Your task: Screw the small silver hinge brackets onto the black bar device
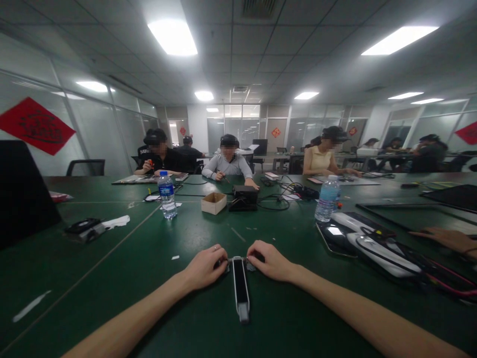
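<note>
On the green table lies a long, narrow device [240, 286] with a black face, a white rim and a grey end piece toward me. At the left of its far end is my left hand [207, 266], its fingers curled and pressed together. My right hand [271, 262] mirrors it on the right side, thumb and fingertips pinched. Small greyish bits show under the fingertips of both hands, too small and too covered to name. Whether the fingers touch the device itself, I cannot tell.
A small open cardboard box [213, 203] and a black box [243, 198] stand ahead. Water bottles rise at left [167, 195] and right [327, 199]. A phone [335, 238] and white cased tools [383, 251] lie right, near another person's hand [449, 241]. Co-workers sit opposite.
</note>
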The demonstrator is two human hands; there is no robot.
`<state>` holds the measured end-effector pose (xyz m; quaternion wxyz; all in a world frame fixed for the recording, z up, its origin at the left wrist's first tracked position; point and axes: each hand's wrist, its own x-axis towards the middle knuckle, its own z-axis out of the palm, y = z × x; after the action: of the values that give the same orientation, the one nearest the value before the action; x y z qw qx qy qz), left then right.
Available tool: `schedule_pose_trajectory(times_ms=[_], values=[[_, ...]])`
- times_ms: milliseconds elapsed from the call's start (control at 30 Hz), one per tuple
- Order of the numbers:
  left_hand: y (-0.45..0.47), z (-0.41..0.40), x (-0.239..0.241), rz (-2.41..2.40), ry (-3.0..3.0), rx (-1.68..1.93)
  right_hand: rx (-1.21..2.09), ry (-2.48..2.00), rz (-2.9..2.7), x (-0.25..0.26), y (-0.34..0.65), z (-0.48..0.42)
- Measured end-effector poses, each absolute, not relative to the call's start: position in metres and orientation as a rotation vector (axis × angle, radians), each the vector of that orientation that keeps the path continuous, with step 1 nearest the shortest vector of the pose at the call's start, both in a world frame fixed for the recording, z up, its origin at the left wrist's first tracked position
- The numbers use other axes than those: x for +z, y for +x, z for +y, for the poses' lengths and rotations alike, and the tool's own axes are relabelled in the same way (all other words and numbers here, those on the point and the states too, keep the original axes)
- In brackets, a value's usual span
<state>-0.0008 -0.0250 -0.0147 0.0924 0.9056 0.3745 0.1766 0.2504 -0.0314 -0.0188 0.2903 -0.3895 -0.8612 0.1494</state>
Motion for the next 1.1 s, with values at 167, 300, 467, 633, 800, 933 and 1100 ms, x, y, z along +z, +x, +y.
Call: schedule_pose_trajectory(times_ms=[167, 300, 467, 633, 800, 933, 1100], values=[[-0.0012, -0.0239, -0.0162, 1.094, 2.701, 0.548, 0.416, -1.014, -2.3, -0.0216, 0.2502, -0.0307], [-0.0015, -0.0232, -0.0186, 1.084, 2.696, 0.559, 0.433, -1.038, -2.274, -0.0224, 0.2508, -0.0304], [-0.0016, -0.0237, -0.0177, 1.09, 2.686, 0.552, 0.48, -1.067, -2.274, -0.0182, 0.2506, -0.0324], [-0.0018, -0.0252, -0.0151, 1.102, 2.677, 0.52, 0.451, -1.083, -2.306, -0.0167, 0.2502, -0.0327], [-0.0014, -0.0266, -0.0136, 1.102, 2.686, 0.524, 0.4, -1.065, -2.345, -0.0178, 0.2505, -0.0314], [-0.0016, -0.0256, -0.0151, 1.093, 2.695, 0.534, 0.379, -1.037, -2.354, -0.0178, 0.2504, -0.0311], [-0.0014, -0.0241, -0.0165, 1.092, 2.697, 0.536, 0.386, -1.051, -2.358, -0.0182, 0.2506, -0.0311]])
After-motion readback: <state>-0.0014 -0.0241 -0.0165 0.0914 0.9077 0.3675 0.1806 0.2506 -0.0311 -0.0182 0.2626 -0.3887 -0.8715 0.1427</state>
